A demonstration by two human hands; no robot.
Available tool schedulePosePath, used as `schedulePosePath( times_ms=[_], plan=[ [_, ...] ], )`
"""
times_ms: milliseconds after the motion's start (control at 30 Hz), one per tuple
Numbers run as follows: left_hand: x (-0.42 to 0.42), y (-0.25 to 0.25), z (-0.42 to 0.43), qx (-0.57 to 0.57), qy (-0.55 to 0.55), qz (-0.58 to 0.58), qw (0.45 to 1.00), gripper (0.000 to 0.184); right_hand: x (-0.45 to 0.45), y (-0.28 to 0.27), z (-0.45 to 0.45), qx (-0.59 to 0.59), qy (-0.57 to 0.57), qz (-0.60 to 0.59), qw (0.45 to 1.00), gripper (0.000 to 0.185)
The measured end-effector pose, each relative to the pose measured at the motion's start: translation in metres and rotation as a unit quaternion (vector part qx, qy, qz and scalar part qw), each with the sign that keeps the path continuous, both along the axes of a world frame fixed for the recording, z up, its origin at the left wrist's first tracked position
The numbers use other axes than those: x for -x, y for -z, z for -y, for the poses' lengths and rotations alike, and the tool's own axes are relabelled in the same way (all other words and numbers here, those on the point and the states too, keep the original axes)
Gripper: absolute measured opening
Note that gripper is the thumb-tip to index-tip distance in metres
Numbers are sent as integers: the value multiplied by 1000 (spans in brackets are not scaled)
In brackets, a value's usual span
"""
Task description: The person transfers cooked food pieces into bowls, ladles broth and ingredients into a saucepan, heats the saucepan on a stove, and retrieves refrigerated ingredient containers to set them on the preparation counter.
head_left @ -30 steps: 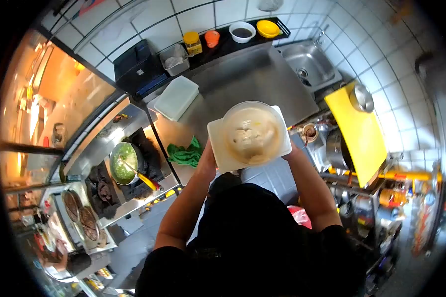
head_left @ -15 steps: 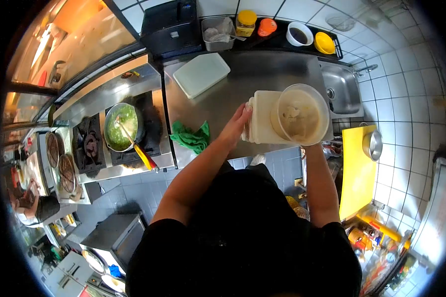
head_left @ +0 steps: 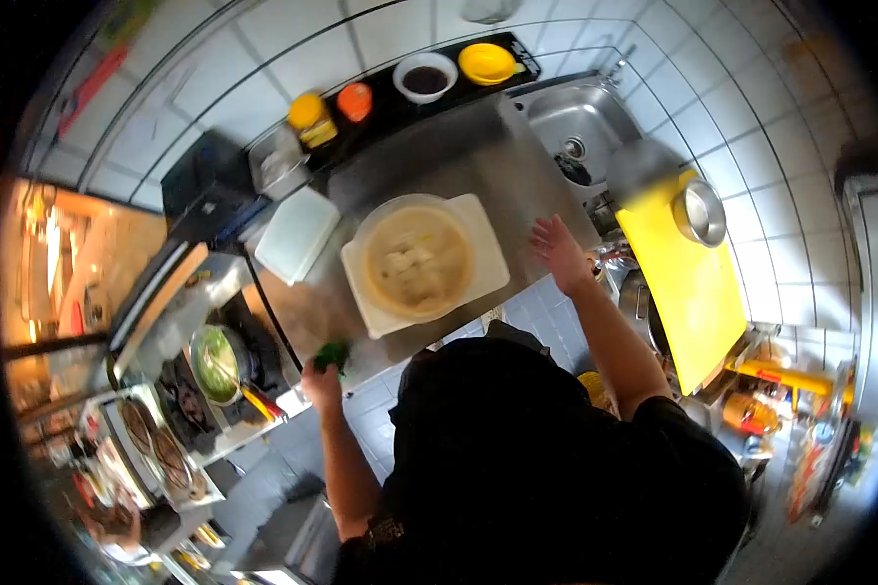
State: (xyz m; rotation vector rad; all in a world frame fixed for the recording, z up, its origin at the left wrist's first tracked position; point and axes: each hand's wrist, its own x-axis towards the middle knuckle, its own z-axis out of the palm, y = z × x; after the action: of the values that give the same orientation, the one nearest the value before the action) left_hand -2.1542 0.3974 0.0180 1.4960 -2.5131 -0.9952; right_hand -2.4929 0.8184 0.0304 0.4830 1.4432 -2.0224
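In the head view, my left hand (head_left: 320, 386) is closed around a bunched green cloth (head_left: 333, 355) at the counter's front edge. My right hand (head_left: 558, 251) hovers over the counter's right side with fingers spread, holding nothing. Between them, a round clear tub (head_left: 417, 308) holds cloudy tan liquid with pale lumps. It rests on a white rectangular slab or container (head_left: 486, 255) on the steel counter (head_left: 512, 175). Neither hand touches the tub. A pale lidded box (head_left: 298, 234) lies to its left.
Left of the counter, a pot (head_left: 219, 366) of green food sits on the stove with a yellow-and-red-handled utensil in it. A sink (head_left: 585, 112) is at the back right, beside a yellow board (head_left: 683, 292) bearing a metal bowl (head_left: 700, 212). Bowls and jars line the back shelf.
The tub and white slab, held in both hands before, now sit on the counter further left. My left hand let go and took hold of the green cloth; my right hand came away open.
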Motion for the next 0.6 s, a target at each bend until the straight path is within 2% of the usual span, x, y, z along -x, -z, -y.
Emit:
schedulePosePath(
  times_ms=[67,100,133,167,200,233,300,333,367,400,433,467,500,533,600],
  plan=[
    [-7,-27,-6,56,-70,-183,979,35,16,7,-32,44,16,-70,996,60],
    [4,-69,-15,3,-76,-285,956,37,19,10,-48,61,24,-105,992,61],
    [10,-92,-18,14,-139,-317,938,39,20,-4,-56,70,37,-126,989,60],
    [32,-151,-44,25,-146,-360,921,38,23,-40,-53,79,43,-148,985,59],
    [56,-208,-73,76,-184,-324,925,39,28,-73,-49,89,42,-170,981,58],
    [57,-215,-68,20,-99,-519,849,44,34,-92,-48,129,32,-203,970,59],
    [72,-247,-78,15,15,-616,787,46,43,-123,-37,219,-6,-258,941,62],
    [98,-271,-104,61,-40,-633,771,43,43,-143,-26,246,-36,-283,926,64],
    [120,-294,-132,84,-8,-596,798,39,41,-164,-15,274,-64,-307,909,67],
    [145,-319,-161,82,28,-511,855,42,39,-183,-5,302,-91,-331,890,69],
    [159,-325,-170,114,167,-460,865,53,36,-199,5,351,-117,-321,872,72],
    [184,-339,-194,95,252,-423,865,67,32,-213,13,399,-137,-310,852,76],
    [206,-349,-203,140,358,-342,857,78,28,-220,19,444,-153,-299,831,79],
    [217,-350,-217,122,362,-347,857,83,25,-221,23,507,-130,-254,813,71],
    [210,-340,-211,234,312,-352,851,73,27,-218,16,371,-89,-226,896,64]
  ],
)
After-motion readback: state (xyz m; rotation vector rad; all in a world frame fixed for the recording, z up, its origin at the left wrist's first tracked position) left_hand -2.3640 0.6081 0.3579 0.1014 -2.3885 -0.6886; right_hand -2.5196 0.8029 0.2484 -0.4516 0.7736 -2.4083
